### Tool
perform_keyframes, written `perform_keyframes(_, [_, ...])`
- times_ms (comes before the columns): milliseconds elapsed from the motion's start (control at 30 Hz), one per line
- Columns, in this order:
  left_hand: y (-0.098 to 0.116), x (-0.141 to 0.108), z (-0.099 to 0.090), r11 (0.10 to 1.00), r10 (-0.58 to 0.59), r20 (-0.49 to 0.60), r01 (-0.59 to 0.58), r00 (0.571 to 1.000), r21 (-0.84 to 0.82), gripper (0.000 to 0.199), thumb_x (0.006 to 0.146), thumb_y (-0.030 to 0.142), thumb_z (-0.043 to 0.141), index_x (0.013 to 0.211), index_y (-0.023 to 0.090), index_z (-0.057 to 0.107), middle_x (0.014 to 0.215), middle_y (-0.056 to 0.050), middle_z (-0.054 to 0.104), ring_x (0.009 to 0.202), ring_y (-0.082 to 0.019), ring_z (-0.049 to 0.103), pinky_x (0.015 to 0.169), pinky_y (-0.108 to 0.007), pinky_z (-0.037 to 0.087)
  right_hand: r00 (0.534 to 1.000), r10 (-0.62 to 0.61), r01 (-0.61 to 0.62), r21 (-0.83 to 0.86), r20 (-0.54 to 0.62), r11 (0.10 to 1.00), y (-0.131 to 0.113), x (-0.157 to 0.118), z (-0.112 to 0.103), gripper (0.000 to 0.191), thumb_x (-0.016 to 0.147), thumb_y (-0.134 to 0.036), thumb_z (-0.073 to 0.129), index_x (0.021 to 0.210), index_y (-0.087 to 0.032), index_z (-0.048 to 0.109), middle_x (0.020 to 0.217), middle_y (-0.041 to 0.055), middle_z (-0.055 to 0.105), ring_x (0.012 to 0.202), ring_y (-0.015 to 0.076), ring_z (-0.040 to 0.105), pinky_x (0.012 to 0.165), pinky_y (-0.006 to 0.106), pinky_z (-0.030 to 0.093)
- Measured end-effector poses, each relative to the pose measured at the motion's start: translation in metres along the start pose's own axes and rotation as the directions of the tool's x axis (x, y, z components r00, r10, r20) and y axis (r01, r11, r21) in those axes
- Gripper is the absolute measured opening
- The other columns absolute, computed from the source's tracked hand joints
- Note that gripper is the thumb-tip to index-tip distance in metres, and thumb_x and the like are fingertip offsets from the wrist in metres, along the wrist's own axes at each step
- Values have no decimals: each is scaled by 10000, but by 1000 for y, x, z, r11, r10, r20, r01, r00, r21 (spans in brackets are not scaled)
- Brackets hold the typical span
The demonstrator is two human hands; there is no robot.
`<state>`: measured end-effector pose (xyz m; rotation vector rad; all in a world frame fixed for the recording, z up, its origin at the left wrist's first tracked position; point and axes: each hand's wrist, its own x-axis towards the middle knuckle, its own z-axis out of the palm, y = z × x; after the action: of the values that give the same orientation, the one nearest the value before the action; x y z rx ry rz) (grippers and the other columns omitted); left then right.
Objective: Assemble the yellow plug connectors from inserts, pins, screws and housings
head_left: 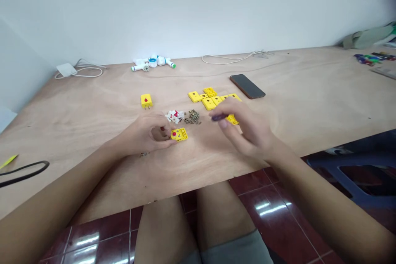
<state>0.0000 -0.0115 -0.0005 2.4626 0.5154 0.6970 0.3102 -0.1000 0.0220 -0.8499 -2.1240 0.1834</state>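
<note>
My left hand (151, 132) pinches the edge of a small open yellow plug housing (183, 134) with a red button, low over the table. In the air to the right, my right hand (244, 123) has thumb and forefinger closed on a small dark piece (219, 117), blurred, its kind unclear. A heap of small white and red parts (175, 116) lies just beyond the housing, and beside it is a pile of small metal screws (193, 117). More yellow plug housings (208, 103) sit behind my right hand, which partly covers them.
A yellow plug (146, 100) with a red button and metal pins stands left of the heaps. Farther back are a phone (247, 86), white pipe-like fittings (153, 62) and a white charger with cable (66, 69). The table's front edge runs above my legs; a blue stool (328, 165) is at right.
</note>
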Motion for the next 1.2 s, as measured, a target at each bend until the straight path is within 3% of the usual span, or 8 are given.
perform_keyframes(100, [1, 0, -1, 1000, 5, 1, -5, 1000, -4, 218, 978, 313, 837, 844, 211, 698, 828, 9, 736, 766, -144, 676, 713, -260, 514, 994, 97, -101, -57, -55, 993, 14, 13, 1, 141, 1057, -177, 641, 1152, -270, 689, 999, 47, 756, 859, 227, 666, 784, 411, 529])
perform_keyframes(233, [1, -1, -1, 1000, 7, 4, -7, 1000, 3, 164, 994, 280, 816, 876, 216, 723, 857, 6, 758, 791, -149, 692, 718, -266, 515, 984, 167, -152, -188, 67, 970, 45, 9, 10, 204, 969, -96, 605, 1049, -232, 733, 957, 55, 769, 886, 238, 668, 844, 416, 518])
perform_keyframes(367, [-2, -1, 0, 999, 53, -7, -53, 999, 4, 162, 982, 304, 840, 889, 220, 737, 838, 11, 762, 777, -149, 690, 726, -275, 519, 974, 156, -116, -232, 163, 966, 62, 1, 17, 225, 977, -116, 599, 977, -231, 792, 856, 57, 728, 857, 245, 630, 837, 415, 499])
perform_keyframes(567, [-2, 0, 0, 998, 66, -7, -66, 998, 7, 112, 995, 274, 809, 916, 222, 749, 884, 6, 803, 798, -149, 707, 756, -277, 529, 965, 109, -53, -229, 239, 972, 62, 1, 22, 273, 997, -137, 595, 1042, -205, 855, 855, 66, 726, 857, 247, 666, 837, 412, 505])
perform_keyframes(833, [-2, 0, 1, 997, 75, -19, -75, 997, -2, 109, 985, 277, 818, 916, 230, 748, 891, 2, 812, 807, -155, 720, 754, -282, 542, 973, 144, -98, -247, 177, 964, 63, -2, 21, 245, 969, -126, 631, 1019, -225, 850, 925, 70, 814, 900, 262, 702, 856, 418, 523])
perform_keyframes(1200, [-5, 0, 2, 997, 78, -12, -78, 997, -15, 147, 989, 308, 824, 899, 221, 745, 844, 0, 786, 773, -154, 686, 727, -284, 522, 961, 176, -123, -241, 214, 963, 64, -3, 18, 235, 933, -119, 653, 1015, -222, 848, 899, 55, 822, 843, 248, 700, 859, 420, 523])
